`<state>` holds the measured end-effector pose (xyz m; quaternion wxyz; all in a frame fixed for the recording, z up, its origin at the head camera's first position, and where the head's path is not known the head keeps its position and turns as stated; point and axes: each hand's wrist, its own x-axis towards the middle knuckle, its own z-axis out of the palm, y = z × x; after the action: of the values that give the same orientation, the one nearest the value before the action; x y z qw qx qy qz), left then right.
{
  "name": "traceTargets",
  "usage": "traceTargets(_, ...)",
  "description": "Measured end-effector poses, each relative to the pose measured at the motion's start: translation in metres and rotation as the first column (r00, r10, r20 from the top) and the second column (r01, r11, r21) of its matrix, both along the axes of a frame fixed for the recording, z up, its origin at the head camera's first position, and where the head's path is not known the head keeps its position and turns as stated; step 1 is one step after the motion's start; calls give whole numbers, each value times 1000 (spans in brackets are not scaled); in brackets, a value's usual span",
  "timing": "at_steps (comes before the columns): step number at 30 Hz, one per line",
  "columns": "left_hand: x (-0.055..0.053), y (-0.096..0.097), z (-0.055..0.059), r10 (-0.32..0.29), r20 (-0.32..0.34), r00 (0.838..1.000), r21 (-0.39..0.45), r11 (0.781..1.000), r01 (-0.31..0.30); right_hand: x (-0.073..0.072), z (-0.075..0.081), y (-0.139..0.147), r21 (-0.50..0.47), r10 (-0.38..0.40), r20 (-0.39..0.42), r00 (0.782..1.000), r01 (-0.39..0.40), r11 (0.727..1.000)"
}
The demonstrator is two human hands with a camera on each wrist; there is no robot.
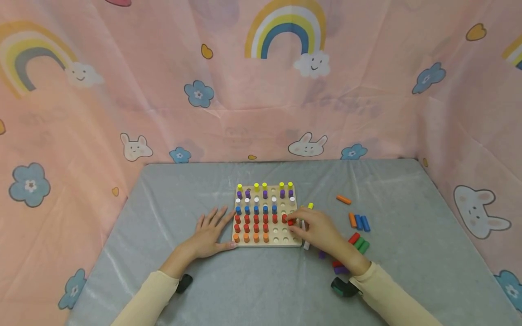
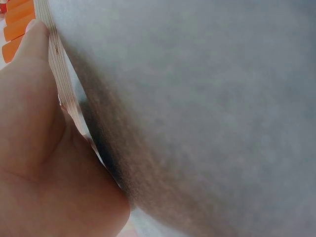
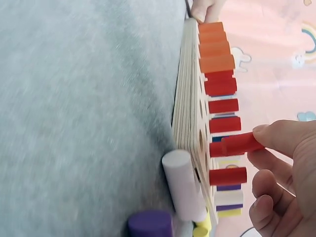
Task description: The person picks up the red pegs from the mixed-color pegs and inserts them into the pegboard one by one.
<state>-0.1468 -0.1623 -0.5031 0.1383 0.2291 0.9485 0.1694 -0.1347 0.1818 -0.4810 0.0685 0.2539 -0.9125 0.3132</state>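
Observation:
A wooden pegboard lies on the grey table, with rows of yellow, purple, white, blue, red and orange pegs standing in it. My left hand rests at its left side, fingers spread, the thumb touching the near left corner. In the left wrist view that thumb lies along the board's edge beside orange pegs. Over the right part of the board, my right hand pinches a red peg between thumb and finger. The held peg is tilted and overlaps standing red pegs in the right wrist view; contact is unclear.
White pegs and yellow pegs lie close by the board's right edge. Farther right are loose orange, blue, green, red and purple pegs, some beneath the right forearm. A patterned pink cloth hangs behind the table.

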Motion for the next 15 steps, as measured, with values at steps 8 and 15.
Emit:
traceTargets(8, 0, 0, -1, 1, -7, 1000, 18, 1000, -1, -3, -1, -10, -44, 21, 3, 1000, -21, 999)
traceTargets(15, -2, -4, -14, 1, -36, 999, 35, 999, 0, -3, 0, -19, -40, 40, 24, 999, -39, 998)
